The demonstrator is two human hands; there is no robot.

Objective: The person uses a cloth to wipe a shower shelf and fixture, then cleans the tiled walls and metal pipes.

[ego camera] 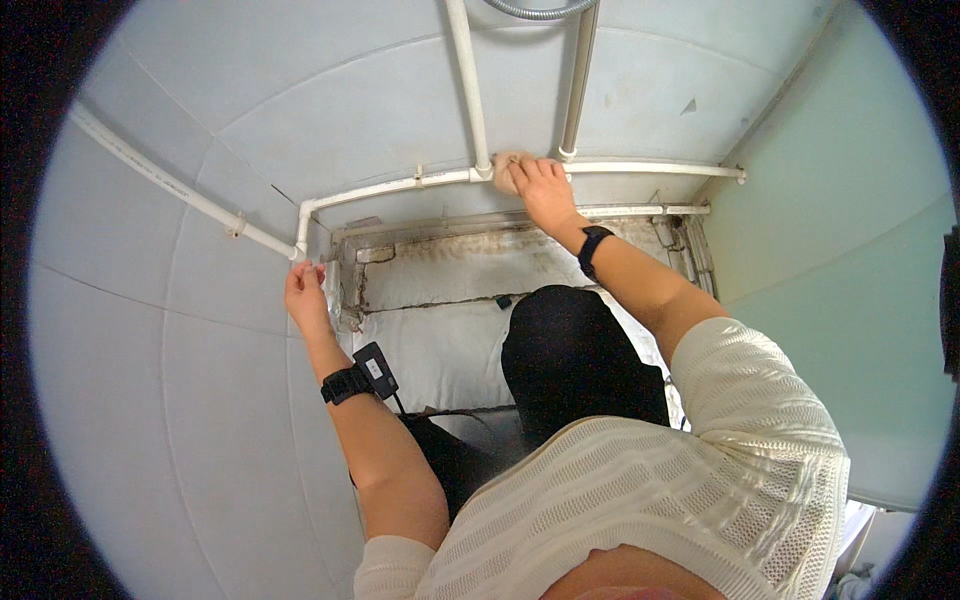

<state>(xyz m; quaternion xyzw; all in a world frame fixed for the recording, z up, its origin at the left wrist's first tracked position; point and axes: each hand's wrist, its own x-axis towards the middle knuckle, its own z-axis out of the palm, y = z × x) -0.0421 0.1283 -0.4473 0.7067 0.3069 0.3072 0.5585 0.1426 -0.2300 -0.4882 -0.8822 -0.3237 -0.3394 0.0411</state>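
Note:
My right hand [544,191] presses a light beige cloth [511,171] against the white horizontal water pipe [645,169]. The cloth sits between two pipe joints, where a white upright pipe [469,82] and a greyer upright pipe [581,82] come down. My left hand [305,289] is just below the corner pipe fitting [298,251], close to the left wall. Its fingers are loosely curled; whether anything lies inside them is hidden. A dark strap [592,251] circles my right wrist, and a strapped black device [375,369] is on my left forearm.
Another white pipe [165,184] runs along the left wall panel [112,322]. Below the pipes is a stained, silvery foil-like surface [435,345] with dark seams. My dark-clad knee [566,352] rises over it. A greenish frosted panel [832,315] stands at the right; a metal hose [540,12] hangs above.

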